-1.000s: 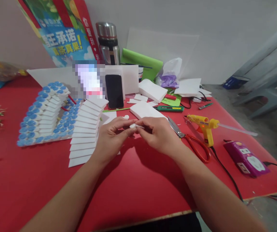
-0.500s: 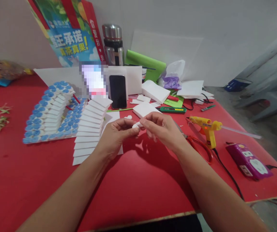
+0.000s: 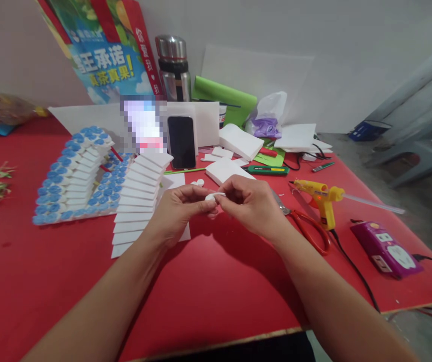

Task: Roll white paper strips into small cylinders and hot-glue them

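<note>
A small white rolled strip (image 3: 211,196) is held above the red table between my two hands; its material is hard to make out. My left hand (image 3: 178,210) pinches the coiled end between thumb and fingertips. The loose end is pinched in my right hand (image 3: 249,205), so the strip bridges the short gap. Just behind my left fingers lie small white rolls (image 3: 198,182). Left of that hand stands a curved white stairway of stacked pieces (image 3: 135,206), beside a model covered in blue and white rolls (image 3: 52,188).
On the right lie red-handled pliers or scissors (image 3: 310,234), a yellow glue gun (image 3: 323,196) and a purple power socket (image 3: 387,251). Behind my hands are white boards (image 3: 225,170), a green cutter (image 3: 266,170), a phone (image 3: 182,143) and a steel flask (image 3: 174,68).
My right fingers have closed in and turned on the strip, whose free end now shows as a thin curved tail. My left hand keeps its pinch. The view has shifted slightly.
</note>
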Tool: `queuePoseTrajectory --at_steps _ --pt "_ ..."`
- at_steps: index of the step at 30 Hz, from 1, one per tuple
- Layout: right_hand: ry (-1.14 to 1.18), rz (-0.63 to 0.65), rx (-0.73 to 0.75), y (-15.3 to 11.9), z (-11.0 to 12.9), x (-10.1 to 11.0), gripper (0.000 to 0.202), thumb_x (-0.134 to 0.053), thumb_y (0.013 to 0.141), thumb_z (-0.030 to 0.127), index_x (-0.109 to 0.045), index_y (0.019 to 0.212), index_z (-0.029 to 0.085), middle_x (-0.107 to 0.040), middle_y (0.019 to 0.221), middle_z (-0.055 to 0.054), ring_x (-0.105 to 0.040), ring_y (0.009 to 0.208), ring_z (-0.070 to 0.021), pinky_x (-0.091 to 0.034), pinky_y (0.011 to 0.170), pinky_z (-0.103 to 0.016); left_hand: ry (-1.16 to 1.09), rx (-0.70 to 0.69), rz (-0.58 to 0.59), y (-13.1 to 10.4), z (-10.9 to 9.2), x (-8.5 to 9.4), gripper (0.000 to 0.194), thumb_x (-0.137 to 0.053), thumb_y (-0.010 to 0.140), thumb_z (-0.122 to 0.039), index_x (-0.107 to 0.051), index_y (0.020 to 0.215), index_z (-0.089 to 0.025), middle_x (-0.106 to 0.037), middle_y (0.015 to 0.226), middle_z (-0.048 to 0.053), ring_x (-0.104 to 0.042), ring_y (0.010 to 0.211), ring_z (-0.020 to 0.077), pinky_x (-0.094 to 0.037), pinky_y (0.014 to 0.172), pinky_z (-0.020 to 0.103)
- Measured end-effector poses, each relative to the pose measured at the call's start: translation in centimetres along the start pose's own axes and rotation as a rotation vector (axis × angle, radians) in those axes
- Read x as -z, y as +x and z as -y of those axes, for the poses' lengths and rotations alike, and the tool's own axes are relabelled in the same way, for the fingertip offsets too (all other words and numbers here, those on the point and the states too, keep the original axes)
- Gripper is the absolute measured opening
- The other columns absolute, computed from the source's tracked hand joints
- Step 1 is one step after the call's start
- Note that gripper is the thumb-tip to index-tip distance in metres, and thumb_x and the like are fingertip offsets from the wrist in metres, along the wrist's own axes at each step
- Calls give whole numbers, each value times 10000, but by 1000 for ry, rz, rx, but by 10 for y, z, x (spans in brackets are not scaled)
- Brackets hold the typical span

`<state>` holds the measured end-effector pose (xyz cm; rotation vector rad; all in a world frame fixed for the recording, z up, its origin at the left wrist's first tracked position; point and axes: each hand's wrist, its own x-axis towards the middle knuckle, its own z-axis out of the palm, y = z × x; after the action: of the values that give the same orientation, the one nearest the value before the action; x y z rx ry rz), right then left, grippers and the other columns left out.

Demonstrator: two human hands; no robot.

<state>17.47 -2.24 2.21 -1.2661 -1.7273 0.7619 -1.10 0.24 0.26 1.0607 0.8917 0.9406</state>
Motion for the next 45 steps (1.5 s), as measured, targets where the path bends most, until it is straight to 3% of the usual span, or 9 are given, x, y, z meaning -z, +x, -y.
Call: queuePoseTrajectory --at_steps 5,11,17,23,31,35,40,43,45 --pt "28 85 53 0 2 4 93 -667 906 178 -717 827 178 -720 700 9 -550 564 -89 -403 551 -230 41 -40 -23 -1 -3 -1 273 -954 633 -251 -769 805 -148 -772 710 31 -718 660 147 -592 701 262" --pt "247 183 -82 2 0 8 125 -685 935 267 -707 859 170 -661 591 23 -618 501 -115 -473 523 -236 145 -164 -62 -3 -3 -3 243 -922 648 -240 -742 786 -153 -743 707 9 -696 642 152 -575 654 267" --pt "283 141 -121 2 -4 2 128 -704 914 273 -703 834 172 -671 572 17 -643 511 -127 -497 543 -242 202 -248 -81 -5 0 -6 185 -900 688 -218 -747 776 -162 -721 679 -15 -653 607 122 -529 607 232" --pt "309 76 -198 7 -12 -6 175 -732 875 316 -675 797 170 -681 581 13 -624 479 -119 -487 511 -237 105 -133 -25 0 2 0 288 -916 705 -302 -834 953 -181 -805 863 43 -728 782 171 -579 793 287" --pt "306 -12 -255 11 -8 4 313 -718 888 457 -656 766 176 -641 549 26 -572 437 -114 -447 480 -241 -221 145 -2 4 8 3 261 -919 719 -258 -778 890 -121 -768 755 77 -712 635 146 -574 594 216" --pt "57 -37 -195 11 13 23 336 -612 971 424 -630 726 193 -622 504 17 -574 450 -126 -433 524 -254 -378 295 -73 5 4 2 102 -843 766 -80 -745 792 -94 -744 757 80 -709 657 113 -579 595 152" --pt "-669 102 -141 -20 49 48 414 -510 1021 380 -550 643 216 -627 580 -50 -556 525 -175 -274 529 -315 -418 296 -110 5 -3 2 96 -803 787 -31 -744 786 -106 -729 755 58 -686 628 88 -564 554 120" --pt "-1019 134 -304 -63 44 67 427 -505 1021 426 -540 645 226 -651 628 -86 -590 568 -227 -228 539 -341 -408 265 -110 4 -4 3 100 -818 776 -31 -755 815 -99 -721 744 55 -677 614 88 -562 546 130" --pt "-1154 50 -474 -92 27 84 414 -515 1010 469 -576 676 233 -661 635 -98 -636 608 -268 -252 545 -348 -401 244 -110 5 -2 2 129 -838 756 -36 -762 844 -92 -725 744 57 -669 597 85 -563 550 142"
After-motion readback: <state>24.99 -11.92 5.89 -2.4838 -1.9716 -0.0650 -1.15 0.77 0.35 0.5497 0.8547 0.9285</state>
